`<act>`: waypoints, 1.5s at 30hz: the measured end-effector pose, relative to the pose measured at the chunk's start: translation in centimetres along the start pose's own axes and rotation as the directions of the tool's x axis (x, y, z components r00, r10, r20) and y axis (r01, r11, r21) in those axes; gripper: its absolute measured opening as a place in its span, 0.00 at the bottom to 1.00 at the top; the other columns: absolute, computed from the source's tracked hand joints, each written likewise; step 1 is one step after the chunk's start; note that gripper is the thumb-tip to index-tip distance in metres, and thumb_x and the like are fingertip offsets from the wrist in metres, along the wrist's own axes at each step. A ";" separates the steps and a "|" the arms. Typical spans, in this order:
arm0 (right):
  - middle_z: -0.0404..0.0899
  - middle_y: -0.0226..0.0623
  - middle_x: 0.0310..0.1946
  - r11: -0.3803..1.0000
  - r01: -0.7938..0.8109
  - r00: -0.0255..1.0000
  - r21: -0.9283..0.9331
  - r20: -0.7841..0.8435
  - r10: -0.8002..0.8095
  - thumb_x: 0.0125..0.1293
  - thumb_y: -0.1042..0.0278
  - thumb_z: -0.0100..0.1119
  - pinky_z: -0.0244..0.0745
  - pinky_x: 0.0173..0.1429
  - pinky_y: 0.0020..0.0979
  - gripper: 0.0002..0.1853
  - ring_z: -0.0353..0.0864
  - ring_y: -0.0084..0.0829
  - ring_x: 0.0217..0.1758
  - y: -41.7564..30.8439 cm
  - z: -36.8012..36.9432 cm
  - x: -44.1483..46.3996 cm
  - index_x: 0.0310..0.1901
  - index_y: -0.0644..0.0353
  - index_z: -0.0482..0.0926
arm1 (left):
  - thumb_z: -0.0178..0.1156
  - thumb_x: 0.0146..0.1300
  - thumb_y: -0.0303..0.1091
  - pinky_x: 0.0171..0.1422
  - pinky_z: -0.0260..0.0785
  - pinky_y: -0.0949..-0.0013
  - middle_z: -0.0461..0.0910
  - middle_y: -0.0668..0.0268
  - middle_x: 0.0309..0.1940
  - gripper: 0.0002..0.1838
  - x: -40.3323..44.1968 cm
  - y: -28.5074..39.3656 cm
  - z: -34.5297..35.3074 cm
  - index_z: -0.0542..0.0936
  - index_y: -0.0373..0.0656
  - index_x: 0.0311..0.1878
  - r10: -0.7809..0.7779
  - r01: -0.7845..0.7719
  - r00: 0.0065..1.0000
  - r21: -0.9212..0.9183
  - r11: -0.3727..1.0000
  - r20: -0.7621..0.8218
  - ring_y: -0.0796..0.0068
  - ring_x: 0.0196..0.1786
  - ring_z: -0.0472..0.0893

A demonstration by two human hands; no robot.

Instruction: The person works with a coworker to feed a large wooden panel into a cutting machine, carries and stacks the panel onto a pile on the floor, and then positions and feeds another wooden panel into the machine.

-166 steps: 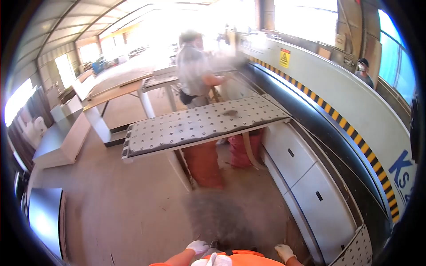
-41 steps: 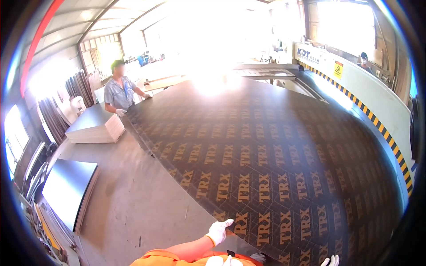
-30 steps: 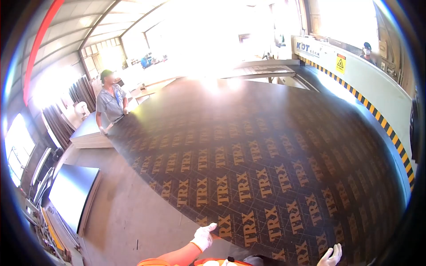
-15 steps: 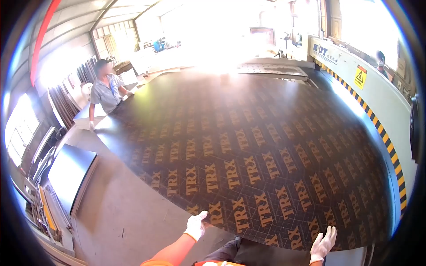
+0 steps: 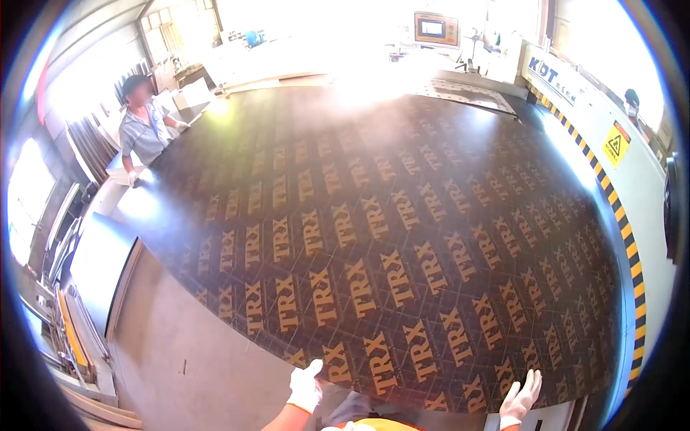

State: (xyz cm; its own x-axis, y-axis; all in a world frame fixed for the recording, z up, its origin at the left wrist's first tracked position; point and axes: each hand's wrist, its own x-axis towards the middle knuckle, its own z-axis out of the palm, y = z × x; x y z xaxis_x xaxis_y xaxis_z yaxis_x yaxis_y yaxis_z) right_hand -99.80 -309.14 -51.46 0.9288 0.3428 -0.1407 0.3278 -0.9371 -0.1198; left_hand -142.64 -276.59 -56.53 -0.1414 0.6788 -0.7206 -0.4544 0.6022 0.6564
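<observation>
A large dark brown panel (image 5: pixel 374 215), printed with rows of gold "TRX" lettering, lies flat in front of me and stretches far back. My left hand (image 5: pixel 307 386), in a white glove, grips its near edge with the thumb on top; the fingers underneath are hidden. Farther right, my right hand (image 5: pixel 522 396), also gloved, rests at the near edge. Its fingers are stretched out, with the thumb apart.
A co-worker (image 5: pixel 144 126) stands at the panel's far left edge with gloved hands on it. Along the right runs a white machine beam (image 5: pixel 568 90) with a black-and-yellow striped edge. Stacked boards (image 5: pixel 104 266) stand on the left, and a control screen (image 5: pixel 435 29) is at the back.
My view has shifted, so the co-worker appears farther left and higher. Both my hands stay at the panel's near edge, the left one slightly lower in view.
</observation>
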 end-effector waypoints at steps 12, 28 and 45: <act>0.62 0.56 0.85 0.992 0.127 0.990 -0.002 -0.054 -0.127 0.77 0.54 0.59 0.45 0.92 0.59 0.36 0.54 0.57 0.91 -3.6 3.8 8.5 0.80 0.67 0.70 | 0.83 0.59 0.44 0.91 0.56 0.53 0.62 0.39 0.84 0.60 2.7 2.2 8.7 0.59 0.26 0.85 0.755 -0.441 0.595 0.897 0.022 0.275 0.40 0.88 0.59; 0.55 0.48 0.91 0.934 0.094 0.993 -0.346 0.095 -0.065 0.89 0.43 0.36 0.39 0.96 0.51 0.36 0.51 0.48 0.93 -2.7 -1.3 15.5 0.88 0.58 0.61 | 0.62 0.74 0.57 0.92 0.50 0.40 0.74 0.43 0.78 0.37 4.7 3.5 18.3 0.79 0.35 0.74 0.221 -0.700 0.286 0.361 -0.616 0.932 0.38 0.84 0.67; 0.61 0.53 0.86 0.935 0.252 0.966 -0.251 0.010 -0.258 0.87 0.35 0.39 0.47 0.91 0.58 0.39 0.59 0.55 0.89 -0.5 -2.1 16.3 0.85 0.57 0.65 | 0.59 0.75 0.57 0.93 0.45 0.40 0.71 0.43 0.81 0.39 2.6 3.8 18.0 0.76 0.35 0.77 0.202 -0.661 0.343 0.389 -0.641 0.917 0.39 0.86 0.63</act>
State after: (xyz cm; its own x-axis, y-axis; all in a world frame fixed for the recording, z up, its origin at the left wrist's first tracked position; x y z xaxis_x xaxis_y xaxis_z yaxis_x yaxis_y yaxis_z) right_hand -84.47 -303.18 -51.65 0.8110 0.5736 -0.1151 0.5839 -0.8058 0.0989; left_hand -128.85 -265.01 -51.90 0.6660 0.7405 0.0902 0.7272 -0.6715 0.1424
